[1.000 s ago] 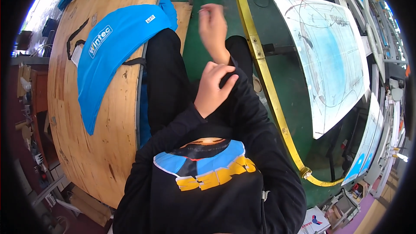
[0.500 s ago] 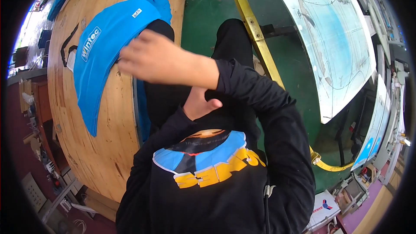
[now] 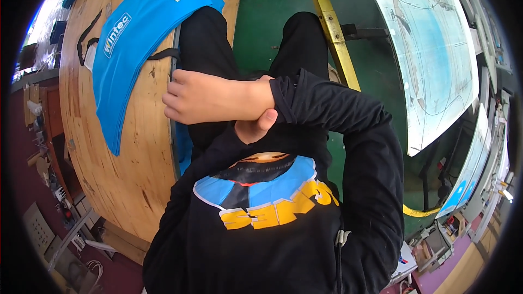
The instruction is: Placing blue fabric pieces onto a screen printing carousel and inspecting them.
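My right arm reaches across my lap to the left. My right hand (image 3: 188, 98) hangs over the table's edge with its fingers curled in; nothing shows sticking out of it. Under the wrist, my left hand (image 3: 254, 126) is wrapped around my right wrist, the thumb resting on its near side. A blue fabric cover (image 3: 139, 27) with a white printed label lies on the wooden table (image 3: 147, 169), just beyond my right hand. From under the cover a black strap (image 3: 164, 53) comes out toward my knee.
A yellow metal beam (image 3: 332, 27) stands on the green floor (image 3: 261, 0) right of my knees. Further right is a large white and pale-blue marked panel (image 3: 430, 60), with a second panel (image 3: 466, 169) behind it. Shelving and loose items line both sides.
My left hand has closed around my right wrist. My right hand has come slightly back from the blue cover and its fingers have curled; the black strap now shows.
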Tool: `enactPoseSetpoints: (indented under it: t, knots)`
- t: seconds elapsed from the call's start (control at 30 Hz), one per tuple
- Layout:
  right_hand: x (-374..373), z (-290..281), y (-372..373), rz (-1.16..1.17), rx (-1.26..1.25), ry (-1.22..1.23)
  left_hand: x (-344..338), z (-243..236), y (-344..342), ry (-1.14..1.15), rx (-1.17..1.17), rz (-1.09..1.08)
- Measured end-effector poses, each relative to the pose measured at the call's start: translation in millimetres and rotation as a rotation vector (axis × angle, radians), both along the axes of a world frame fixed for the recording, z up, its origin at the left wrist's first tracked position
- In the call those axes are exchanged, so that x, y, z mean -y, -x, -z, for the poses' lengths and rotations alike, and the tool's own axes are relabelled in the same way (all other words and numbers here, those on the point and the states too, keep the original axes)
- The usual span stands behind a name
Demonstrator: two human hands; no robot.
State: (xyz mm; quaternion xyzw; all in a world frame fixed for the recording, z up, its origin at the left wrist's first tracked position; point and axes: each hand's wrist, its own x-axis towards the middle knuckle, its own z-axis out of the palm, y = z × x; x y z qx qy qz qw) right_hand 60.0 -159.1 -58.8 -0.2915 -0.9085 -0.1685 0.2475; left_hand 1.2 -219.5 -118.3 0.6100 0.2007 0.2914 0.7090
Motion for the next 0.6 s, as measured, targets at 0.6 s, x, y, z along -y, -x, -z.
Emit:
enactPoseSetpoints:
  t: [0.6]
  knots:
    - [10, -21, 2, -0.096, -0.28, -0.225, -16, -12, -1, -0.444, -0.136, -0.007]
